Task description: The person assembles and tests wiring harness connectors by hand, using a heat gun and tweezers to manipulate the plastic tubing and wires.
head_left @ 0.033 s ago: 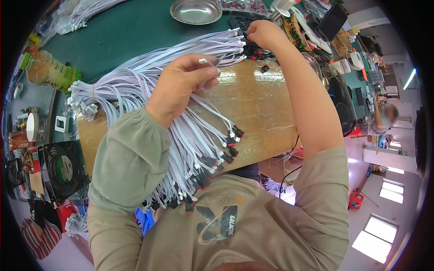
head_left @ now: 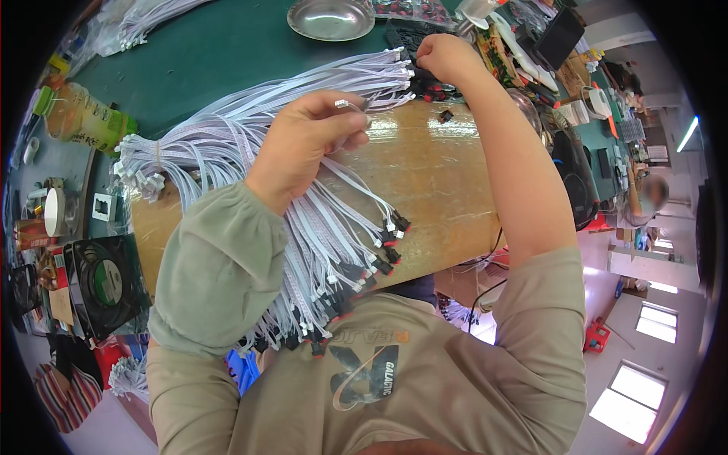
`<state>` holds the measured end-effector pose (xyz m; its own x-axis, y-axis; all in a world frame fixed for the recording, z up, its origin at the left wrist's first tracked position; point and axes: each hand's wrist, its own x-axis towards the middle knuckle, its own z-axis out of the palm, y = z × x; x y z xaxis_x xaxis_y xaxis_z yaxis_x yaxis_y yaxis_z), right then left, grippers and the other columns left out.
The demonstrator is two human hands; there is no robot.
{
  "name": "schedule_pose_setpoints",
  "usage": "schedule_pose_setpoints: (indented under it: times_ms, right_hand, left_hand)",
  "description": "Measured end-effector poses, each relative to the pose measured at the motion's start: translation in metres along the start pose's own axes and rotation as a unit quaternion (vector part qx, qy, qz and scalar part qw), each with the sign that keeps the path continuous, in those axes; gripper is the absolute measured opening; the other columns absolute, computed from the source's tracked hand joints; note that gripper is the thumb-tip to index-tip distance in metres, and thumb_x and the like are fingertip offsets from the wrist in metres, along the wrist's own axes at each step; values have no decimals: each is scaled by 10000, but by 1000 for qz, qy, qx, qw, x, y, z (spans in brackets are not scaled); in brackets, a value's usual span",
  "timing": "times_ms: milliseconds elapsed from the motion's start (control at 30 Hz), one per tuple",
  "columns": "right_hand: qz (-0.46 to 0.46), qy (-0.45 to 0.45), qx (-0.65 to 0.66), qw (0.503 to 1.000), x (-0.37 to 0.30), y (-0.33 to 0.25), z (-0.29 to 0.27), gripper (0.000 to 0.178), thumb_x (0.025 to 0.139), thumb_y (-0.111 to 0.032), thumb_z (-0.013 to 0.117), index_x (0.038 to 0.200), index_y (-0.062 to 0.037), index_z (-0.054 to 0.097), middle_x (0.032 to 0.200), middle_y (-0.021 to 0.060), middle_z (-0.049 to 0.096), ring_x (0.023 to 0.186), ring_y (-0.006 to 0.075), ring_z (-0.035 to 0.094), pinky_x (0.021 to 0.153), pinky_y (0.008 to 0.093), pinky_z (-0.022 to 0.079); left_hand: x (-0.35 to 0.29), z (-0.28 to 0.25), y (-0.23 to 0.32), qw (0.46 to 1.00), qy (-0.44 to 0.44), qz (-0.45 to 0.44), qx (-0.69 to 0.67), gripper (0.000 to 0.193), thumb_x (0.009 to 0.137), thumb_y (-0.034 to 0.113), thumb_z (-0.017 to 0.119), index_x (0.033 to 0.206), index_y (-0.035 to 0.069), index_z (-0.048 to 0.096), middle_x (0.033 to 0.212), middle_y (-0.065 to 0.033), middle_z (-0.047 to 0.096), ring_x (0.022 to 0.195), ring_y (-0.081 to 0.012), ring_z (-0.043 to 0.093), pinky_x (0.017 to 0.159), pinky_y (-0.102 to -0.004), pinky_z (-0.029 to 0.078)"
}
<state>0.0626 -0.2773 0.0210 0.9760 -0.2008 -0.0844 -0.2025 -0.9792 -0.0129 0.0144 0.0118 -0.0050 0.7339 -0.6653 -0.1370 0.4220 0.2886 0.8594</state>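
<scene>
Barely any shift: white connector pinched between left fingers; can't tell whether right fingers hold anything.

White cables lie across a tan board.

Green-capped bottle and black square-framed fan at left, dark screen upper right

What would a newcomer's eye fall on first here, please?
Probably the white cables heaped left of centre, partly over the brown board, many ending in black connectors near the shirt. Over them the left hand pinches a small white connector, while the right hand is by dark parts farther up. A metal bowl gleams near the top.
</scene>
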Motion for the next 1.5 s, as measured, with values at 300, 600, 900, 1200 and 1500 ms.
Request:
schedule_pose_setpoints:
  times_ms: [300, 600, 900, 1200, 1500]
  right_hand:
    - [0, 169, 86, 982, -19, 0, -4, 241, 844, -338, 599, 990, -175, 700, 970, 83, 690, 925, 302, 643, 803, 408, 499]
    - [-32, 248, 145, 957, -30, 1, -11, 264, 880, -268, 618, 1114, -154, 662, 924, 52, 699, 863, 223, 657, 785, 332, 496]
    - [-133, 84, 483, 861, -92, -59, -32, 329, 882, -123, 648, 1207, -83, 615, 964, 11, 654, 867, 72, 591, 775, 220, 478]
    - [-170, 45, 537, 825, -105, -70, -33, 323, 867, -81, 648, 1188, -53, 616, 913, 17, 656, 859, 81, 614, 786, 226, 496]
    - [-158, 49, 507, 846, -106, -70, -33, 317, 866, -90, 650, 1181, -59, 624, 901, 19, 656, 848, 88, 613, 789, 235, 496]
  left_hand:
    - [0, 0, -1, 1000, 12, -7, -8, 184, 861, 75, 667, 1028, 31, 605, 863, -44, 639, 774, -137, 631, 690, -267, 513]
    - [2, 0, -4, 1000, 11, 4, -26, 170, 844, 72, 686, 995, 26, 624, 861, -35, 646, 729, -111, 648, 575, -184, 390]
    - [0, 1, -1, 1000, 15, -13, -19, 149, 870, 79, 650, 1004, 38, 599, 854, -26, 624, 748, -124, 620, 684, -249, 505]
    - [0, 2, -1, 1000, 7, 1, -12, 136, 867, 84, 650, 985, 39, 600, 847, -27, 624, 741, -126, 617, 661, -228, 465]
    - [0, 3, -1, 1000, 4, 2, -15, 131, 856, 89, 666, 968, 49, 611, 847, -25, 634, 731, -121, 623, 614, -204, 433]
